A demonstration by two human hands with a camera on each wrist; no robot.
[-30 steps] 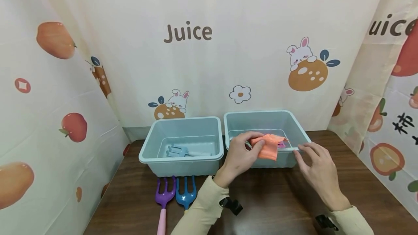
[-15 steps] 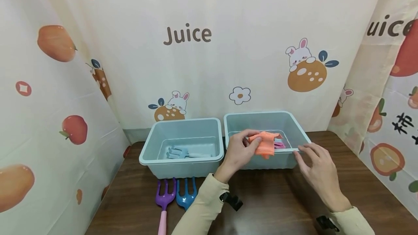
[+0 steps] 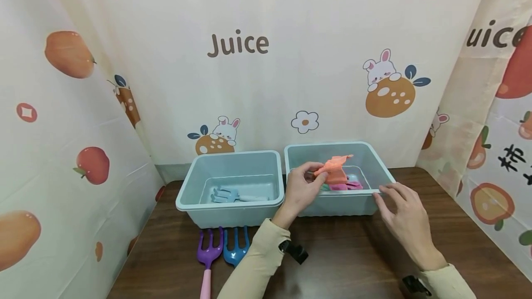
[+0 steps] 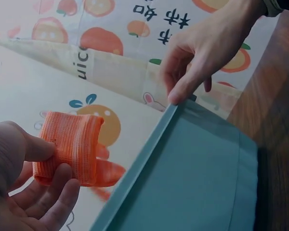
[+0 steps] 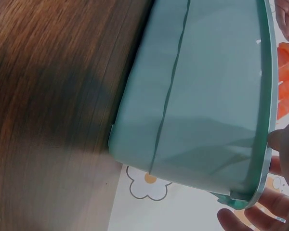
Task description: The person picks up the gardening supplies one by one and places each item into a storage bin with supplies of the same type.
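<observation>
Hands (image 3: pixel 300 191) reach forward, left pinching orange fabric (image 3: pixel 335 172).

I can't quite identify the pink item (image 3: pixel 348 186) behind the orange cloth (image 3: pixel 334 173); the left sleeve (image 3: pixel 256 260) partly hides the blue fork (image 3: pixel 236 253), and the purple fork (image 3: pixel 209 256) runs off-frame.

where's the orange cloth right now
In the head view, right of centre: the orange cloth is pinched in the left hand, above the right bin.

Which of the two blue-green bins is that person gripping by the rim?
The right bin, at its near right corner, with the right hand. The left bin, holding a light-blue fork, isn't gripped.
</observation>
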